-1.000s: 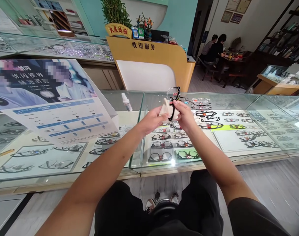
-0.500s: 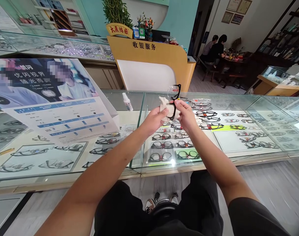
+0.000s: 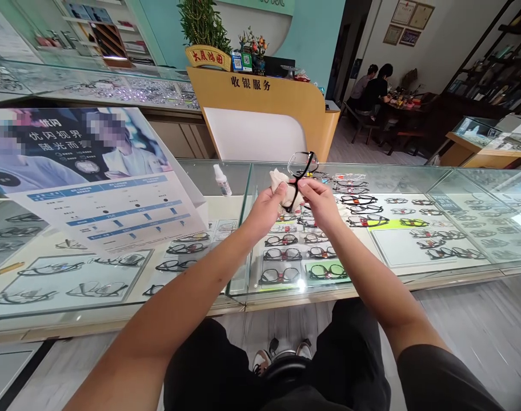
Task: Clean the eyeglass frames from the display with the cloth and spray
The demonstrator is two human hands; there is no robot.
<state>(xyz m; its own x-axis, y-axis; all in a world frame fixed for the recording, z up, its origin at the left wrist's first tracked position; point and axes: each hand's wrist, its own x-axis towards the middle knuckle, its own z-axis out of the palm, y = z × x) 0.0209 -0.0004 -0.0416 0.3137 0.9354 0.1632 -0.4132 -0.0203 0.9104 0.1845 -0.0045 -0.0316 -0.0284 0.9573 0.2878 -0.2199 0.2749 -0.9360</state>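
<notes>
A pair of black-framed eyeglasses (image 3: 304, 165) is held on edge above the glass counter, one lens up and the other down. My left hand (image 3: 267, 208) is closed on a cream cleaning cloth (image 3: 278, 178), which is folded about the lower lens. My right hand (image 3: 319, 201) pinches the frame near its middle. Fingers and cloth hide part of the lower lens. Beyond my left hand, a white spray bottle (image 3: 221, 180) stands on the counter.
The glass display counter (image 3: 260, 298) holds several rows of eyeglasses. A large printed card stand (image 3: 115, 200) stands at the left. Behind is a wooden cashier desk (image 3: 260, 91). Two people (image 3: 376, 88) sit at a table in the back right.
The eyeglasses have tilted, their upper lens turning more toward me. Both hands and the cloth have shifted slightly left. The spray bottle stays in place.
</notes>
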